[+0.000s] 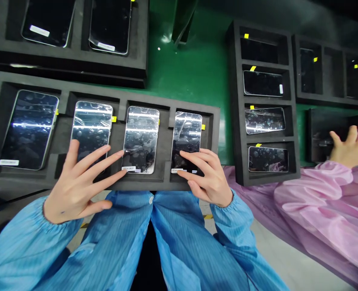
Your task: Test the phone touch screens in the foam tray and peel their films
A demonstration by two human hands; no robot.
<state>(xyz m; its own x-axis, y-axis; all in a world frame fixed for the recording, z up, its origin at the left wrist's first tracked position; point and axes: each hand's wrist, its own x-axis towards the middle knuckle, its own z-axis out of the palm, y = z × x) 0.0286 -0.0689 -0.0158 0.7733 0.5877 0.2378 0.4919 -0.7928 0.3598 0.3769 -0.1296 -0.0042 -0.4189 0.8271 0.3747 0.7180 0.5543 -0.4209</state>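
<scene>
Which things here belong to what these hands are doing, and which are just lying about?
Being handled:
left hand at the film-covered smartphones
right hand on the end smartphone
their black foam tray

Just nearby:
other foam trays of phones
co-worker's hand

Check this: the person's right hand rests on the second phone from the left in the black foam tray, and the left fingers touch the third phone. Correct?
No: the head view shows the right hand on the fourth phone in the foam tray, not the second. The left fingers touch the third phone.
</scene>
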